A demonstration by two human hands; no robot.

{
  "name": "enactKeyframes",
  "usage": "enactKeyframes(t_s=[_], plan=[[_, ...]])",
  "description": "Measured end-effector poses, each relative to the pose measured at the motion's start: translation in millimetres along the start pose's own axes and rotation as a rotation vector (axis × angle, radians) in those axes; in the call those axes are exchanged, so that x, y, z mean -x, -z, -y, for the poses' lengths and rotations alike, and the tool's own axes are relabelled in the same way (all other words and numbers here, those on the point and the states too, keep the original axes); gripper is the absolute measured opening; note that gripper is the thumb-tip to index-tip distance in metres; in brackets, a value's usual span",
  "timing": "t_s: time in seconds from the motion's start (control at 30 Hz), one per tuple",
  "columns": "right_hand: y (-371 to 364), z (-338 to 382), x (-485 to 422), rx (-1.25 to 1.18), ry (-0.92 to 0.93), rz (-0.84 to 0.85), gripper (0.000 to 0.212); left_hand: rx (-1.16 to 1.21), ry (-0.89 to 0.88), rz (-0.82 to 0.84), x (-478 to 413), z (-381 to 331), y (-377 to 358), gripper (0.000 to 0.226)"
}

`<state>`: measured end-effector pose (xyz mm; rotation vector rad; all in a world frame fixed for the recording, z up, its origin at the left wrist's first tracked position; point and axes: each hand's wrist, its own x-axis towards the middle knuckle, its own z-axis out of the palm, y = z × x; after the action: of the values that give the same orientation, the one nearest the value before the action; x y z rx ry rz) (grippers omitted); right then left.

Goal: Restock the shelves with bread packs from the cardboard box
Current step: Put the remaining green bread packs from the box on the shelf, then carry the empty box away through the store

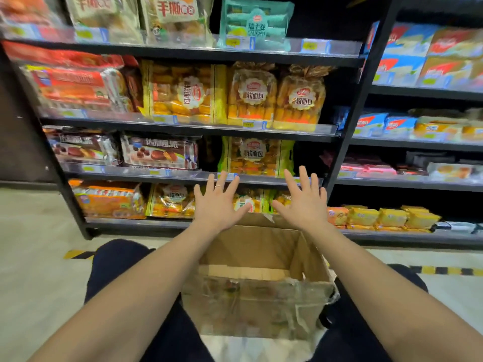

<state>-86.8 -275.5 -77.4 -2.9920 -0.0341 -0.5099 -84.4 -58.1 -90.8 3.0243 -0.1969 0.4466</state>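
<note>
**A:** How far along does the restocking look?

**B:** Close to finished, probably. The brown cardboard box wrapped in clear tape [261, 296] sits on the floor between the person's knees. What shows of its inside is bare flaps, with no bread packs visible in it.

**A:** And the hands?

**B:** The left hand [218, 202] and the right hand [303, 202] reach over the box's far edge toward the black metal shelves [183, 126]. Each grip is wide, fingers spread, holding nothing.

**A:** So where is the bread?

**B:** On the shelves. A clear pack of yellow-orange soft bread [257, 156] stands on the third shelf, just above the fingertips. Similar yellow packs [172, 202] lie on the bottom shelf, partly hidden behind the hands.

**A:** What's left to do?

**B:** There are dark gaps on either side of that third-shelf pack, but no stock is in sight to fill them. Straightening the packs seems the likeliest job left.

**A:** Anything in the way?

**B:** Only the box itself, which stands between the person and the bottom shelf. The neighbouring rack's small yellow packets [392, 216] sit off to the right.
</note>
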Motion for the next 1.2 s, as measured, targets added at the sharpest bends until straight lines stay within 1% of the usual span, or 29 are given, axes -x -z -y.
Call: enactKeyframes(t_s=[0.17,0.33,0.43,0.63,0.73,0.83,0.93,1.03,1.13,1.2], plan=[[-1,-9,5,-0.017,-0.027,0.012,0.083,0.001,0.004,0.019,4,9,2,0.081],[-29,-22,-3,-0.005,-0.051,0.075,0.084,-0.033,0.012,0.056,-8,23,-20,0.084],[-53,-36,-7,0.011,-0.069,0.126,0.084,-0.051,0.029,0.091,-19,33,-44,0.087],[-126,-76,-23,0.063,-0.118,0.285,0.089,-0.054,0.045,0.246,-34,62,-117,0.087],[-165,-94,-35,0.081,-0.126,0.348,0.089,-0.052,0.062,0.303,-47,77,-156,0.087],[-191,-104,-47,0.085,-0.135,0.449,0.087,-0.048,0.071,0.358,-62,83,-183,0.087],[-200,-114,-51,0.059,-0.156,0.527,0.083,-0.013,0.084,0.471,-72,84,-189,0.085],[-196,-123,-42,-0.003,-0.177,0.605,0.078,0.018,0.143,0.561,-69,87,-184,0.082],[-188,-128,-25,-0.005,-0.206,0.627,0.074,0.038,0.194,0.59,-52,88,-180,0.081],[-186,-131,-12,-0.018,-0.235,0.679,0.073,0.035,0.224,0.619,-42,92,-182,0.081]])
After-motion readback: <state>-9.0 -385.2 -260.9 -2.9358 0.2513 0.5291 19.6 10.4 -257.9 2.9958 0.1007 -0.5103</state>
